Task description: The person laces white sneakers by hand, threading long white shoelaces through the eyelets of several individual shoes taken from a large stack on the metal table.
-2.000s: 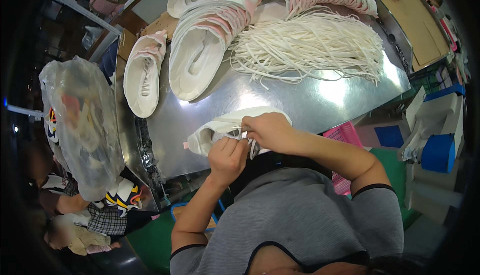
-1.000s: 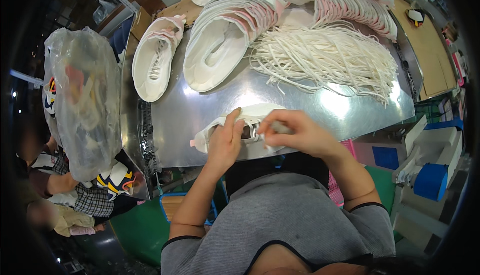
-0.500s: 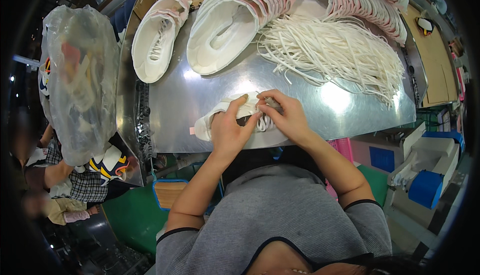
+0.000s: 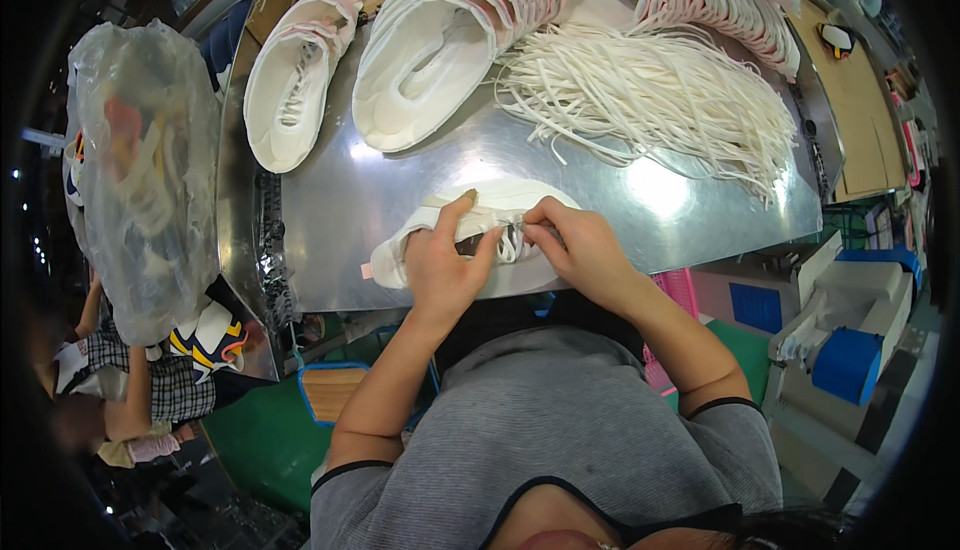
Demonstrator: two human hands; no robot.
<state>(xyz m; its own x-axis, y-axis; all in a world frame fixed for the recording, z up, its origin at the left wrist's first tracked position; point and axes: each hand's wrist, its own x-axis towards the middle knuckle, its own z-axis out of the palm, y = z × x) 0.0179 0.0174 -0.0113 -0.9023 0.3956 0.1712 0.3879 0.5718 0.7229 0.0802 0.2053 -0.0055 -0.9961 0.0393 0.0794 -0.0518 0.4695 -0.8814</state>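
A white shoe upper lies sideways near the table's front edge, its toe to the right and a pink tab at its heel. My left hand grips it around the collar, thumb and fingers on either side of the lacing opening. White shoelace runs in loops across that opening. At the eyelet rows, my right hand pinches with thumb and forefinger on the lace; the exact bit between the fingertips is partly hidden.
A heap of loose white laces covers the metal table's back right. Nested white uppers stand behind, beside a laced upper. A plastic bag hangs at left, near another person's arm.
My right fingertips have drawn together into a pinch, lower over the lacing. The left hand keeps its grip on the upper. The whole view has shifted slightly.
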